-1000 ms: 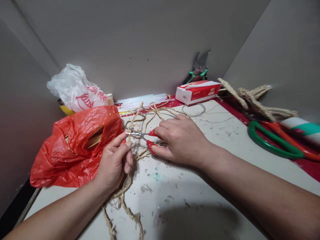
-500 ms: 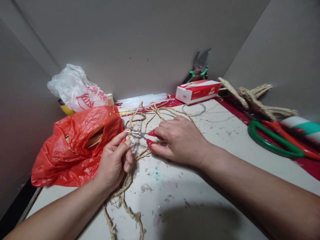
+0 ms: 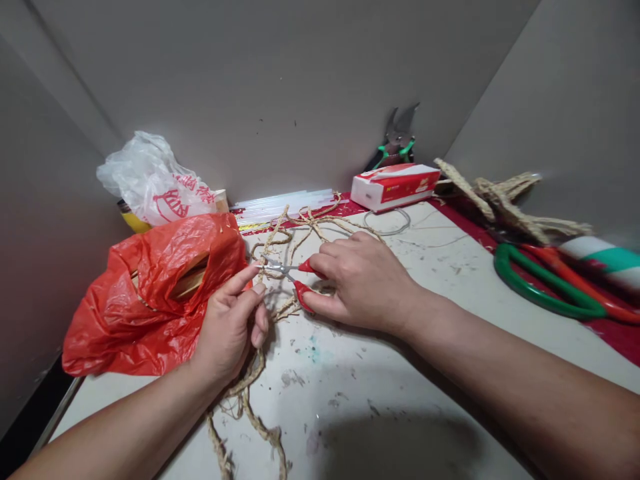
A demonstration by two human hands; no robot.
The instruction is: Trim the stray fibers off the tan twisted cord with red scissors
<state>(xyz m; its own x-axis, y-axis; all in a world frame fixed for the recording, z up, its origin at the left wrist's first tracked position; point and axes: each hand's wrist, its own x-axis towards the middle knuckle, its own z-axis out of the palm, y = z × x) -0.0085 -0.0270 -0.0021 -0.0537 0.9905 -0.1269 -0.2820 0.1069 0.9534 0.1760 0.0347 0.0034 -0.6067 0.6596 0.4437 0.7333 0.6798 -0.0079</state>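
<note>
Right hand (image 3: 367, 281): you grip scissors (image 3: 284, 270)
Left hand (image 3: 231, 319): you pinch braided cord (image 3: 250, 380) beside scissors
Red bag (image 3: 160, 327): left of scissors

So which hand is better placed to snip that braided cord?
Probably the right hand: it grips the red-handled scissors, which are at the braided cord. The left hand is beside the cord, without a tool.

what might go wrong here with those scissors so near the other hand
The left fingers are right by the blades of the scissors, so a slip might nick a fingertip.

Other strands of the braided rope lie around the blades, so the wrong one could get snipped.

The red bag sits close beside the left fingers, so a sideways jerk might bump it.
</note>
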